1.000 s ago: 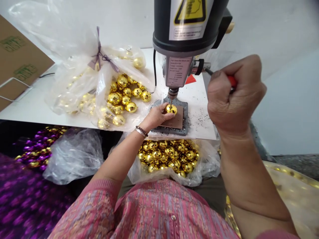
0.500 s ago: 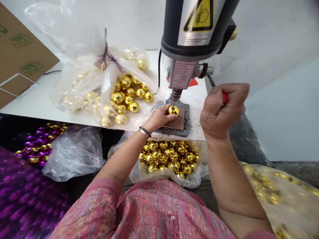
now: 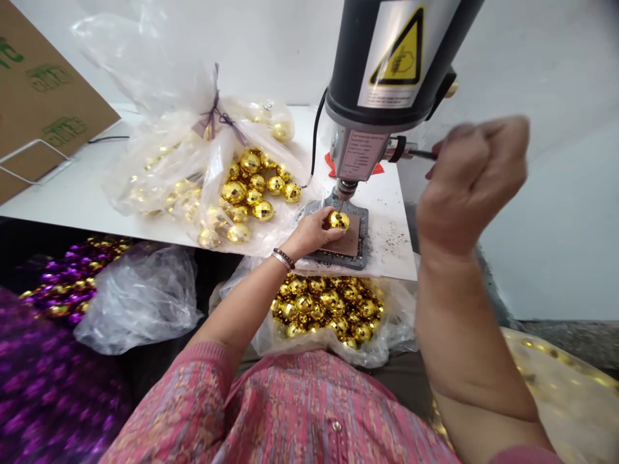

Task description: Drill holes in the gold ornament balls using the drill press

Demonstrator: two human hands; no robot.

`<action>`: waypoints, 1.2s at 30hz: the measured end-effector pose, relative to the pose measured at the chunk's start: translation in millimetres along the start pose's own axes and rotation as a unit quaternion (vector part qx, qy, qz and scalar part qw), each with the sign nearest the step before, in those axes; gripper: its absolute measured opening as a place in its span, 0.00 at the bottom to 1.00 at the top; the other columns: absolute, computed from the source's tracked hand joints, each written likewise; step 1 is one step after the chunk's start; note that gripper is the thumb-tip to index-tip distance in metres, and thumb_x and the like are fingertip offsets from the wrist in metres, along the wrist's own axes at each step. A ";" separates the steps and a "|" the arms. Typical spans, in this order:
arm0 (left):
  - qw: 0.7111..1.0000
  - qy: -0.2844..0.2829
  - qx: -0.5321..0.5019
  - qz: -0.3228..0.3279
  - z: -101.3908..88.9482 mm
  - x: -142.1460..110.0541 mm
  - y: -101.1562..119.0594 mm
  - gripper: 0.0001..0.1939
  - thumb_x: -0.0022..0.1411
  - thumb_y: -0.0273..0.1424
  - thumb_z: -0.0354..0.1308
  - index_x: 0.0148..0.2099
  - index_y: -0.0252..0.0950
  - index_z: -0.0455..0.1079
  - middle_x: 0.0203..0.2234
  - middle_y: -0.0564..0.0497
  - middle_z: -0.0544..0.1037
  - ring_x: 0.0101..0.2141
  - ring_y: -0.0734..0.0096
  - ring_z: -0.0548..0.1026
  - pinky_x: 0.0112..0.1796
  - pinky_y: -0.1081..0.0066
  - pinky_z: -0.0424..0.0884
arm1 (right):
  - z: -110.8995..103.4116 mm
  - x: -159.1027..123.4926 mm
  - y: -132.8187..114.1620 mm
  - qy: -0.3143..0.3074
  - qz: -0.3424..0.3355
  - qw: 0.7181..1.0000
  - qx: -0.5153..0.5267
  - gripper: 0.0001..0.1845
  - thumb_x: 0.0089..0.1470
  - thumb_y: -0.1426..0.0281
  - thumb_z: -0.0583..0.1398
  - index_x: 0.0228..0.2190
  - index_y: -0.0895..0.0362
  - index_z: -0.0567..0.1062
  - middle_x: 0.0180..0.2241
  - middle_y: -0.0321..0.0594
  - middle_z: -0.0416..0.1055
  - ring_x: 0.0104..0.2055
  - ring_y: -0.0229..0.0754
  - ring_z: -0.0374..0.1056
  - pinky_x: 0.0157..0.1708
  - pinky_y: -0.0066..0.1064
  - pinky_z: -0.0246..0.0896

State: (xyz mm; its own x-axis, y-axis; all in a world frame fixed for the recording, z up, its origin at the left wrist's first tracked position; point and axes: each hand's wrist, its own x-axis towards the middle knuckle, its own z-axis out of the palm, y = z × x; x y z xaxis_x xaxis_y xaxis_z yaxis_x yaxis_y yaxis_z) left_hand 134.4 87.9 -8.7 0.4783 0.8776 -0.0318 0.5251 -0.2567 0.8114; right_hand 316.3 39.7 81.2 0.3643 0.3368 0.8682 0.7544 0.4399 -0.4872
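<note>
My left hand cups a faceted gold mirror ball on the brown pad of a bench drill press. The tip of the drill bit sits at the top of the ball. My right hand is raised in a blurred fist to the right of the drill head. It grips the feed lever, whose dark shaft shows while my fingers hide its grip.
The press stands on a white table scattered with dark shavings. A tied transparent bag of gold balls lies to its left, and another bag of gold balls sits below the table edge. Purple balls and a cardboard sheet lie further left.
My right hand has risen and swung right with the lever, hiding its red grip. The ball stays in my left hand under the bit. The whole scene has shifted slightly right.
</note>
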 end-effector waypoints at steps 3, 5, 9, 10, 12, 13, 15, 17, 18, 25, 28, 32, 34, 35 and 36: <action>0.999 -0.009 -0.031 0.016 -3.2 -17.2 0.2 0.25 0.62 0.33 0.68 0.60 0.34 0.75 0.40 0.48 0.83 0.37 0.67 0.78 0.42 0.68 0.74 | 3.0 33.9 1.8 -0.054 0.069 0.996 0.035 0.18 0.73 0.59 0.46 0.30 0.54 0.55 0.26 0.30 0.55 0.26 0.28 0.50 0.33 0.27 0.51; 0.996 -0.068 -0.051 0.041 -6.8 -33.8 -0.9 0.26 0.61 0.35 0.69 0.60 0.36 0.75 0.39 0.49 0.83 0.36 0.68 0.78 0.40 0.69 0.74 | 5.2 43.0 6.5 -0.051 0.075 0.995 0.043 0.17 0.71 0.62 0.49 0.29 0.53 0.55 0.25 0.30 0.53 0.25 0.29 0.49 0.31 0.29 0.48; 0.988 -0.135 -0.059 0.049 -20.3 -54.3 -8.1 0.34 0.58 0.37 0.74 0.65 0.37 0.74 0.44 0.46 0.85 0.34 0.69 0.77 0.37 0.70 0.74 | 6.4 38.3 13.0 -0.045 0.052 0.996 0.057 0.17 0.71 0.60 0.48 0.30 0.53 0.56 0.26 0.32 0.53 0.26 0.31 0.50 0.32 0.29 0.48; 0.993 -0.102 -0.049 0.034 -26.2 -53.8 -11.5 0.33 0.60 0.37 0.73 0.66 0.37 0.74 0.47 0.44 0.85 0.34 0.69 0.77 0.38 0.69 0.75 | 6.1 36.1 12.5 -0.045 0.049 0.996 0.058 0.17 0.72 0.60 0.47 0.30 0.53 0.56 0.27 0.32 0.53 0.27 0.31 0.51 0.33 0.29 0.50; 1.000 0.011 -0.001 -0.010 -42.0 -46.9 -20.5 0.26 0.67 0.36 0.66 0.65 0.36 0.75 0.53 0.40 0.83 0.38 0.67 0.79 0.42 0.67 0.76 | 5.6 33.2 9.0 -0.039 0.060 0.996 0.060 0.16 0.71 0.63 0.47 0.30 0.53 0.57 0.27 0.32 0.53 0.27 0.31 0.51 0.34 0.29 0.51; 0.996 0.076 0.037 -0.036 -51.3 -41.8 -26.1 0.23 0.70 0.33 0.62 0.64 0.35 0.76 0.55 0.38 0.83 0.41 0.64 0.80 0.45 0.65 0.76 | 5.4 32.7 6.3 -0.035 0.070 0.995 0.062 0.15 0.71 0.65 0.48 0.30 0.54 0.57 0.27 0.31 0.53 0.27 0.30 0.51 0.34 0.29 0.51; 0.970 0.186 0.126 -0.089 -70.1 -31.1 -38.1 0.21 0.71 0.27 0.56 0.63 0.32 0.75 0.57 0.34 0.81 0.52 0.55 0.80 0.54 0.61 0.74 | 5.5 32.6 0.3 -0.026 0.089 0.993 0.067 0.14 0.69 0.68 0.50 0.29 0.54 0.57 0.25 0.30 0.52 0.26 0.29 0.50 0.33 0.28 0.50; 0.944 0.228 0.191 -0.141 -85.4 -22.5 -49.5 0.22 0.69 0.24 0.55 0.64 0.29 0.74 0.57 0.29 0.80 0.58 0.46 0.78 0.58 0.56 0.71 | 6.4 32.7 -4.7 -0.021 0.102 0.992 0.069 0.14 0.68 0.69 0.51 0.28 0.54 0.57 0.25 0.29 0.52 0.25 0.27 0.50 0.32 0.28 0.48; 0.937 0.225 0.211 -0.166 -90.5 -19.3 -54.1 0.21 0.69 0.24 0.56 0.63 0.28 0.73 0.56 0.27 0.80 0.58 0.42 0.78 0.58 0.55 0.71 | 6.9 32.4 -6.3 -0.017 0.105 0.992 0.069 0.14 0.69 0.69 0.50 0.28 0.54 0.57 0.24 0.28 0.52 0.25 0.26 0.50 0.32 0.27 0.49; 0.938 0.129 0.229 -0.224 -85.8 -5.7 -61.3 0.20 0.75 0.39 0.53 0.59 0.31 0.71 0.47 0.30 0.83 0.49 0.43 0.82 0.47 0.59 0.71 | 10.4 25.3 -4.7 0.017 0.080 0.993 0.085 0.12 0.67 0.68 0.50 0.29 0.54 0.58 0.24 0.31 0.52 0.24 0.28 0.50 0.29 0.27 0.48; 0.954 0.133 0.191 -0.191 -77.8 -4.5 -59.9 0.22 0.68 0.37 0.63 0.61 0.33 0.70 0.42 0.39 0.83 0.43 0.52 0.81 0.44 0.65 0.70 | 10.7 21.7 -3.4 0.028 0.066 0.994 0.083 0.13 0.67 0.64 0.49 0.29 0.54 0.58 0.25 0.31 0.54 0.24 0.29 0.50 0.30 0.28 0.49; 0.970 0.183 0.083 -0.139 -74.0 -11.7 -51.6 0.26 0.63 0.36 0.70 0.61 0.34 0.72 0.38 0.47 0.80 0.38 0.62 0.78 0.41 0.69 0.70 | 8.6 19.6 -7.6 0.021 0.064 0.995 0.071 0.12 0.67 0.66 0.48 0.30 0.54 0.58 0.25 0.29 0.54 0.24 0.27 0.50 0.31 0.27 0.50; 0.977 0.160 -0.062 -0.127 -73.2 -17.0 -41.6 0.25 0.66 0.37 0.67 0.62 0.37 0.71 0.37 0.49 0.80 0.35 0.69 0.76 0.37 0.72 0.70 | 6.2 22.9 -14.1 -0.001 0.080 0.995 0.060 0.12 0.68 0.68 0.49 0.29 0.54 0.57 0.25 0.29 0.55 0.24 0.26 0.51 0.33 0.26 0.51; 0.972 0.127 -0.146 -0.131 -72.3 -19.2 -35.6 0.22 0.68 0.38 0.65 0.61 0.38 0.71 0.37 0.50 0.80 0.33 0.71 0.76 0.34 0.73 0.70 | 5.0 26.3 -18.1 -0.009 0.095 0.994 0.049 0.13 0.68 0.69 0.50 0.29 0.54 0.56 0.25 0.29 0.55 0.25 0.26 0.51 0.34 0.26 0.51; 0.961 0.088 -0.223 -0.140 -70.9 -20.9 -29.4 0.19 0.70 0.39 0.62 0.60 0.39 0.71 0.37 0.50 0.80 0.31 0.73 0.75 0.33 0.74 0.70 | 3.8 31.0 -22.2 -0.021 0.112 0.993 0.036 0.15 0.68 0.70 0.51 0.28 0.53 0.55 0.24 0.29 0.56 0.25 0.25 0.51 0.34 0.26 0.50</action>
State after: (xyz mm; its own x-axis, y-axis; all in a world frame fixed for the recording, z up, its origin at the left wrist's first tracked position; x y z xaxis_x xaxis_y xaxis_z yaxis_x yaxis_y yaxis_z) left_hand 59.0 105.8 9.5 0.2145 0.9522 -0.2174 0.2431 0.1635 0.9561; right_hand 308.7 43.5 118.6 0.4949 0.4667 0.7329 0.6147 0.4081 -0.6750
